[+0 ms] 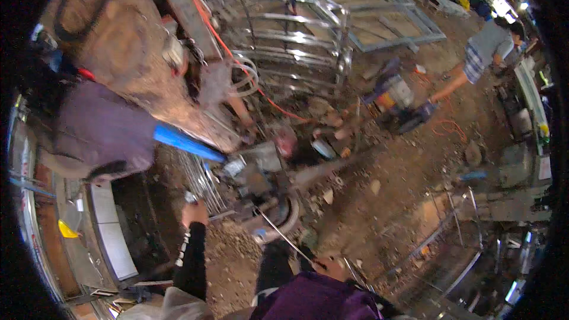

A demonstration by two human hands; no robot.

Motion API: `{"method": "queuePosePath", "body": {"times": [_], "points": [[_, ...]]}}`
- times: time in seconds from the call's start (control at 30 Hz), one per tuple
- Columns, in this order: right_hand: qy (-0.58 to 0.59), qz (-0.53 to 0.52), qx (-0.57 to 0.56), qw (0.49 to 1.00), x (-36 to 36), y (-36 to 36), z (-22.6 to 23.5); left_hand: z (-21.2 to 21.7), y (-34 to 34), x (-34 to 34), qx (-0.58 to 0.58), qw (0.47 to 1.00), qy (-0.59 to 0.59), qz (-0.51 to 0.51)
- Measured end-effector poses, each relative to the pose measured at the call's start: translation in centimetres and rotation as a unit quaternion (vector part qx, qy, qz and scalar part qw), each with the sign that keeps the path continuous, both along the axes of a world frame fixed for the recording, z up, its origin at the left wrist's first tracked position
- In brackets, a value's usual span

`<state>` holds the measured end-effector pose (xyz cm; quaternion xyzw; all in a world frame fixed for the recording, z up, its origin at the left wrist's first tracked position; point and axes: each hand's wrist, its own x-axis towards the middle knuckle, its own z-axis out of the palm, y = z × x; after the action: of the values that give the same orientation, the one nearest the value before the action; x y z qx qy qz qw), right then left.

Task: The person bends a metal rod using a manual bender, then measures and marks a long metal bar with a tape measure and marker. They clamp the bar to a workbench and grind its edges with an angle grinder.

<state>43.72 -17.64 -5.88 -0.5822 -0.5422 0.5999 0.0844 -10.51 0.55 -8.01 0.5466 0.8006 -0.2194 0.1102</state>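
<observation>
Holding One Thin Rod Low in a Cluttered Workshop

Directions are read as on a clock face, with the hub at the centre of the head view. Two bare hands of the wearer are visible. One, the right hand [331,268], lies between five and six o'clock, its fingers closed on the near end of one thin rod [284,234]. This rod slants through six o'clock, its far tip toward seven, beside one curved metal piece [291,216]. The other, the left hand [194,213], lies at eight o'clock, next to one small shiny piece [189,197]; whether its fingers are clamped on that piece cannot be told. Just above it lies one bundle of metal bars [201,179], too blurred to count.

Two other people appear: one bending person [104,124] at nine o'clock and one person in plaid shorts [489,44] at two. One blue strip [188,143] also lies at nine. Two large metal frames are on the ground: one shiny tubular frame [296,56] at twelve and one grey angular frame [397,42] at one. One yellow object [67,229] sits far out at eight.
</observation>
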Motion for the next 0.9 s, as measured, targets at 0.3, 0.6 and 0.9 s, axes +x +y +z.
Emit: {"method": "queuePosePath", "body": {"times": [0.3, 0.6, 0.9], "points": [[0.071, 0.028, -0.003, 0.997, 2.2, 0.5, -1.0, 6.1, -0.2, 9.2, 0.134, 0.952, -0.071, 0.266], [0.024, 0.084, -0.087, 0.992, 3.1, 1.4, 1.1, 6.7, 0.6, 9.7, 0.121, 0.939, -0.083, 0.312], [0.048, 0.117, -0.032, 0.991, 2.8, -0.3, -2.5, 9.2, -1.3, 11.2, 0.146, 0.947, -0.053, 0.28]]}}
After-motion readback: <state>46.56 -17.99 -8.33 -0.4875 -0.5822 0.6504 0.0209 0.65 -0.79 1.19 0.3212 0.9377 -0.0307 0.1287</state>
